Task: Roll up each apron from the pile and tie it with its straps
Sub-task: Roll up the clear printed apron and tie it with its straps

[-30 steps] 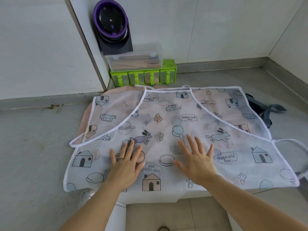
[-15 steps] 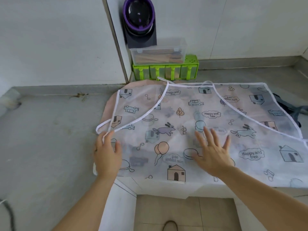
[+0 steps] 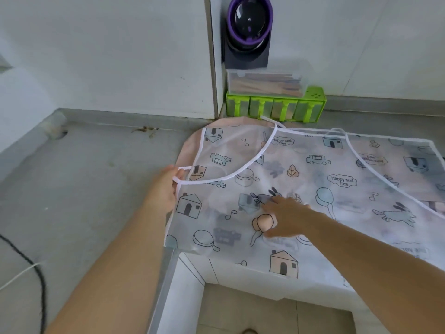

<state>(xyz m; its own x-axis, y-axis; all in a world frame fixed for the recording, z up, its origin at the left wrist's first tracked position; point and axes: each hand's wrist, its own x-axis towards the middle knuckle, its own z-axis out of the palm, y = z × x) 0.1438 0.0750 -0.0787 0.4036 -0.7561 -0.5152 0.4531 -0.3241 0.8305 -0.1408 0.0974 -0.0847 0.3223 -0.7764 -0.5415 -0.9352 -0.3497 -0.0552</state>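
Observation:
A translucent white apron [image 3: 305, 189] printed with houses, rabbits and cars lies spread flat on the grey counter, its near edge hanging over the counter front. A pink apron [image 3: 192, 141] shows underneath at the far left. My left hand [image 3: 165, 186] is at the apron's left edge, its fingers at the white strap loop [image 3: 183, 175]; the grip itself is hidden. With fingers spread, my right hand [image 3: 285, 218] rests flat on the printed cloth near the balloon drawing.
A green compartment rack [image 3: 274, 108] with a clear box [image 3: 265, 81] on top stands at the back wall, under a purple-rimmed black device [image 3: 249, 22]. A black cable [image 3: 36, 273] and a white cable [image 3: 19, 276] lie on the counter at left.
My left hand moved from lying flat on the cloth to the strap loop at the left edge. My right hand slid left across the apron. The view has turned left.

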